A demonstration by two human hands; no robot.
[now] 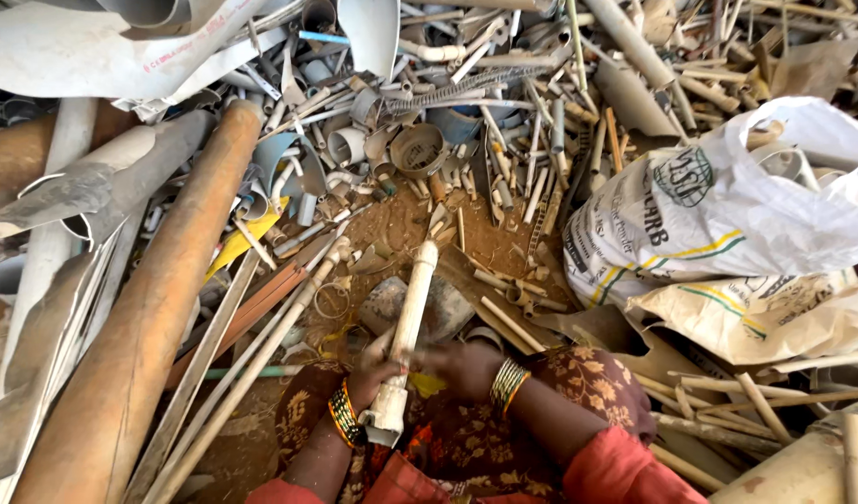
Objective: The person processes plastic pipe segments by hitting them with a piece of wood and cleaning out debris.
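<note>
A short, dirty white plastic pipe [410,317] with a fitting at its near end lies lengthwise in front of me, pointing away. My left hand [375,366] is closed around its lower part, just above the fitting. My right hand [459,364] rests against the pipe from the right, fingers curled; what it grips is blurred. Both wrists carry gold and green bangles. A flat grey stone [443,308] lies under the pipe's middle on the dirt.
Scrap plastic pipes and offcuts are heaped all around. A long brown pipe [158,308] runs diagonally at the left. White woven sacks [728,215] sit at the right. Thin pipes [252,364] lie beside my left knee. Patterned red cloth covers my lap.
</note>
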